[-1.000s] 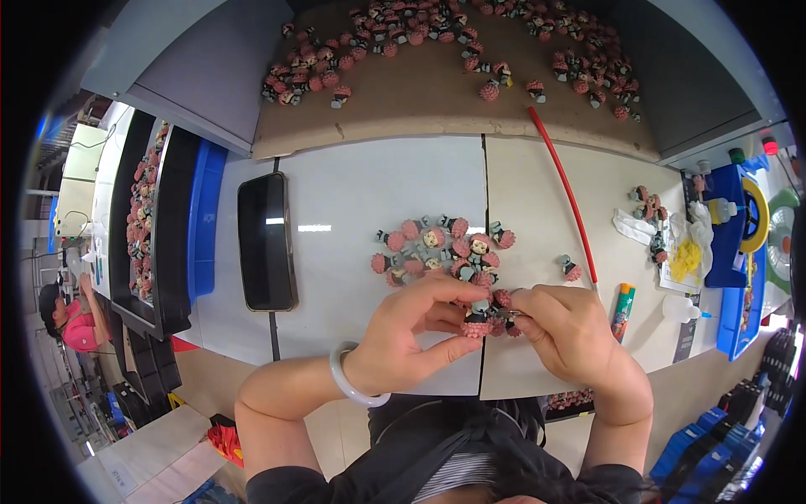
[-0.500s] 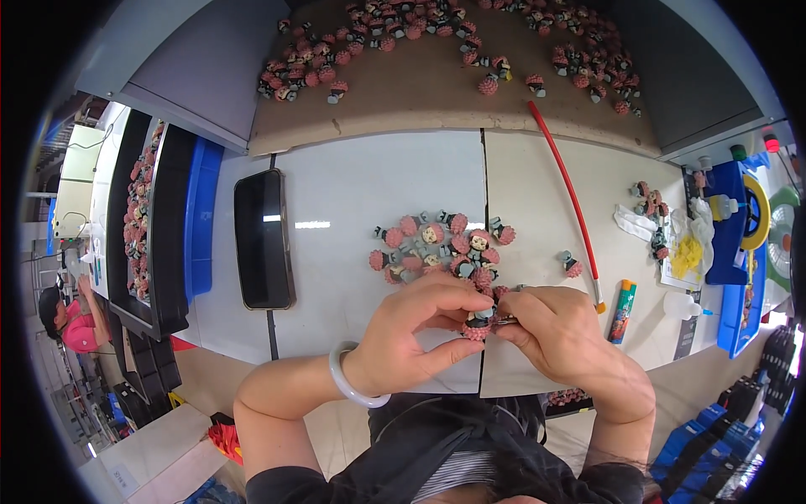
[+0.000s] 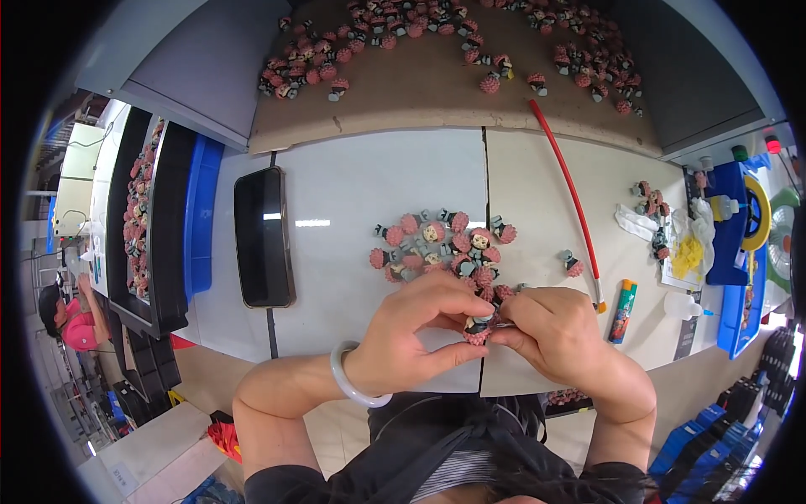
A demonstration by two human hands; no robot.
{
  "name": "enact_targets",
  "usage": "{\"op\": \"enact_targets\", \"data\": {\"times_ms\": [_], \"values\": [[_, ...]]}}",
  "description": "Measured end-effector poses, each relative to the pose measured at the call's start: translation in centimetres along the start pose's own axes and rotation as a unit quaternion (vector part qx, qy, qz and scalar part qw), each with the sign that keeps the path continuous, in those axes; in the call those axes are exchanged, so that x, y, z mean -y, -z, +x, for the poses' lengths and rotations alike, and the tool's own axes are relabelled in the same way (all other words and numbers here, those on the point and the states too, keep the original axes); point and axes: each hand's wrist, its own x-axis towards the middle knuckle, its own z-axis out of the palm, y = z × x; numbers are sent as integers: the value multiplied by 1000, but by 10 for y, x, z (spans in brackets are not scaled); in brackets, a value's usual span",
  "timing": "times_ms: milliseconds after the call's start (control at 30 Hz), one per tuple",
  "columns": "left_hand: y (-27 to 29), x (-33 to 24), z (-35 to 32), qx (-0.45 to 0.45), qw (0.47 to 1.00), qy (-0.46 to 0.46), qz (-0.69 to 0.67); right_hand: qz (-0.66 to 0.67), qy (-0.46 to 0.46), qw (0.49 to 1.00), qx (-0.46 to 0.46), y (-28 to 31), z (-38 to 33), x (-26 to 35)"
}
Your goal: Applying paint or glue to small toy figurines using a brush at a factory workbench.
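My left hand [image 3: 417, 336] and my right hand [image 3: 561, 334] meet at the near edge of the white table [image 3: 353, 193]. Between their fingertips they pinch one small figurine [image 3: 478, 329] with a pink fuzzy ball and a grey body. A thin metal tool seems to sit in my right fingers, touching the figurine. Just beyond my hands lies a pile of several like figurines [image 3: 442, 246]. A single figurine [image 3: 572, 265] lies apart to the right. My left wrist wears a pale bangle [image 3: 348, 378].
A black phone [image 3: 264, 236] lies left of the pile. A red rod [image 3: 569, 185] crosses the table's right side. Many figurines [image 3: 437, 34] cover the brown board at the back. An orange-green tube [image 3: 623, 309], white bottle [image 3: 682, 304] and blue trays [image 3: 739, 244] stand right.
Both hands have stayed together at the table's near edge, with small finger movements around the held figurine. The pile and phone have not moved.
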Motion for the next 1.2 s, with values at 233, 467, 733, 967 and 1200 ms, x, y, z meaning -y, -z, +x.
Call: {"op": "enact_targets", "data": {"times_ms": [233, 467, 733, 967, 1200], "values": [[0, 0, -1, -6, 1000, 5, 15, 0, -3, 1000, 5, 0, 1, 1], [0, 0, -1, -9, 999, -9, 37, 5, -7, 1000, 5, -2, 0, 1], [1, 2, -1, -14, 997, -24, 70, -76, -172, 970, -153, 17, 0, -5], [-1, 0, 1, -40, 986, -43, 158, -176, -354, 917, -48, 37, 0, -43], [-1, 0, 1, -56, 976, -47, 205, -164, -325, 929, -63, 41, -2, -36]]}}
